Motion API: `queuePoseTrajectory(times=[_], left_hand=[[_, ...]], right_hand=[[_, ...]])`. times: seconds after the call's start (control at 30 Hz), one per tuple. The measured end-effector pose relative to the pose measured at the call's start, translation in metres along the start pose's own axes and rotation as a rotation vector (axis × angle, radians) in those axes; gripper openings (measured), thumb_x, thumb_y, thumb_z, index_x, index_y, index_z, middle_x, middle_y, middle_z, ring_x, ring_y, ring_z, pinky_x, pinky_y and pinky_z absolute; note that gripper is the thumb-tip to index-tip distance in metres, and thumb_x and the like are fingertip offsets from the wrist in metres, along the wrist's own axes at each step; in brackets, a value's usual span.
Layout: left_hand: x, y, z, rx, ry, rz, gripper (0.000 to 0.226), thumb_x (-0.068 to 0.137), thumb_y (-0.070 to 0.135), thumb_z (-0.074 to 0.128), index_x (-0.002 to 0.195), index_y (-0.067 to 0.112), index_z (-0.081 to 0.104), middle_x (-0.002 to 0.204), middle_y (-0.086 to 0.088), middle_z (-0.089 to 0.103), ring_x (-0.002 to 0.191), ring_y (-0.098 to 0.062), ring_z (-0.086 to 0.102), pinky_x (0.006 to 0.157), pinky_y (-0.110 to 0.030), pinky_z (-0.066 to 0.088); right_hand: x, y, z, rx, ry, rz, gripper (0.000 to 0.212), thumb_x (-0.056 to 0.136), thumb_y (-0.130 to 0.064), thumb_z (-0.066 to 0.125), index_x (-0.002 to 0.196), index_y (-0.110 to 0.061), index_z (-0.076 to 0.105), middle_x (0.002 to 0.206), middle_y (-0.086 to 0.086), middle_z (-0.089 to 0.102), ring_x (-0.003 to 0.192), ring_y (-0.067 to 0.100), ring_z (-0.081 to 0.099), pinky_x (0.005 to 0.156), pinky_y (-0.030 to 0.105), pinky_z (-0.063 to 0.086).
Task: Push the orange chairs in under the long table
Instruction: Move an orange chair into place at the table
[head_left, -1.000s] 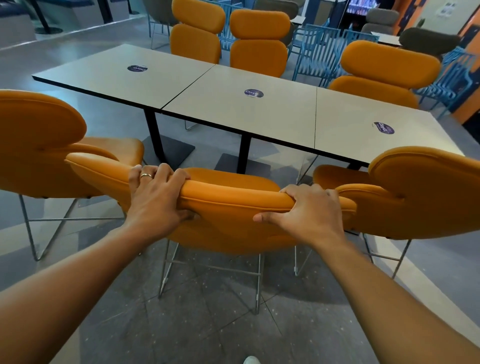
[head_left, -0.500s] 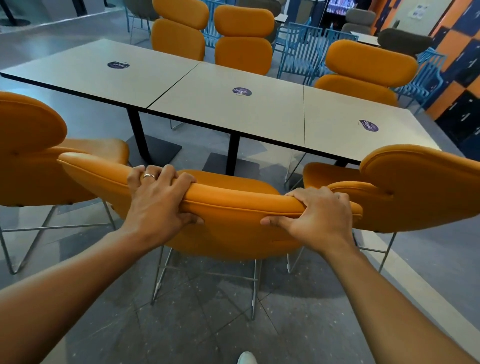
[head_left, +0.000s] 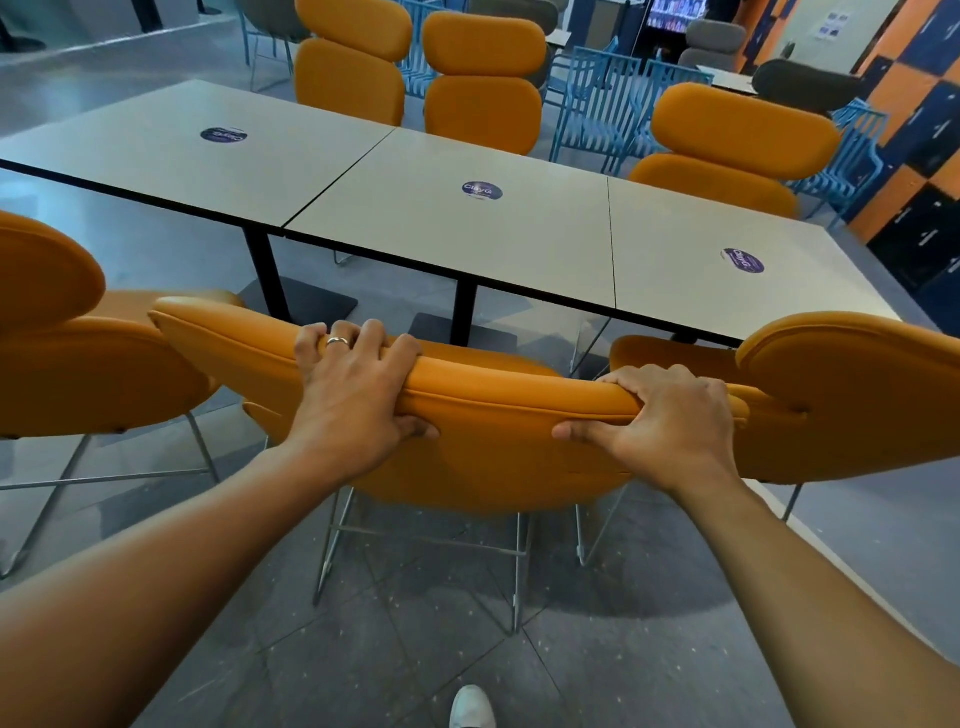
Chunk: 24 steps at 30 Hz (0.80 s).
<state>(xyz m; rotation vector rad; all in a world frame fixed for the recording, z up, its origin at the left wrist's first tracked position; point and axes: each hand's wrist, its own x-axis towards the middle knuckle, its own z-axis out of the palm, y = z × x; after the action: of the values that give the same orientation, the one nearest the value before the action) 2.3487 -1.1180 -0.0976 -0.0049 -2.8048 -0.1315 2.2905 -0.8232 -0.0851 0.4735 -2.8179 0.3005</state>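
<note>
Both hands, left hand (head_left: 353, 395) and right hand (head_left: 670, 421), are clamping their grip over the middle orange chair's (head_left: 483, 452) backrest top, near the counter's (head_left: 467, 234) front edge

Smooth orange upholstered chair (head_left: 493, 447), matt table (head_left: 457, 228), thin metal legs (head_left: 519, 571).

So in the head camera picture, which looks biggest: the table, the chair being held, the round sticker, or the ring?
1. long table
2. held orange chair, though nearness to the camera inflates it
3. middle round sticker
4. ring on the left hand
</note>
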Motion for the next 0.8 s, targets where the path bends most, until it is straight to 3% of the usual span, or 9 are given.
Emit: queuePoseTrajectory(times=[0.4, 0.53, 0.67, 0.8], left_hand=[[0.073, -0.002, 0.029, -0.019, 0.039, -0.008, 0.070, 0.060, 0.069, 0.073, 0.116, 0.033, 0.051, 0.111, -0.002, 0.052, 0.114, -0.033, 0.044, 0.103, -0.052, 0.020], [0.097, 0.003, 0.039, -0.015, 0.055, -0.008, 0.070, 0.060, 0.070, 0.072, 0.115, 0.033, 0.051, 0.112, -0.002, 0.053, 0.112, -0.032, 0.045, 0.102, -0.052, 0.021], [0.121, 0.011, 0.050, -0.032, 0.087, 0.000, 0.067, 0.063, 0.068, 0.072, 0.115, 0.031, 0.052, 0.113, -0.003, 0.054, 0.111, -0.032, 0.047, 0.101, -0.053, 0.022], [0.131, 0.035, 0.060, -0.058, 0.136, 0.004, 0.064, 0.064, 0.065, 0.073, 0.112, 0.027, 0.054, 0.112, -0.004, 0.055, 0.110, -0.033, 0.048, 0.101, -0.052, 0.022]], right_hand=[[0.073, 0.027, 0.020, -0.007, 0.009, -0.001, 0.082, 0.060, -0.101, 0.038, 0.106, -0.039, 0.067, 0.097, -0.012, 0.068, 0.089, 0.010, 0.049, 0.079, 0.035, 0.032], [0.098, 0.040, 0.024, 0.025, 0.001, 0.001, 0.076, 0.060, -0.099, 0.044, 0.103, -0.041, 0.067, 0.096, -0.014, 0.069, 0.091, 0.013, 0.056, 0.084, 0.041, 0.043], [0.126, 0.055, 0.026, 0.020, -0.007, 0.021, 0.085, 0.055, -0.102, 0.038, 0.105, -0.040, 0.068, 0.099, -0.012, 0.071, 0.093, 0.016, 0.059, 0.086, 0.046, 0.047], [0.142, 0.081, 0.023, 0.011, -0.069, 0.045, 0.093, 0.050, -0.102, 0.039, 0.112, -0.040, 0.069, 0.105, -0.010, 0.072, 0.098, 0.018, 0.059, 0.088, 0.043, 0.044]])
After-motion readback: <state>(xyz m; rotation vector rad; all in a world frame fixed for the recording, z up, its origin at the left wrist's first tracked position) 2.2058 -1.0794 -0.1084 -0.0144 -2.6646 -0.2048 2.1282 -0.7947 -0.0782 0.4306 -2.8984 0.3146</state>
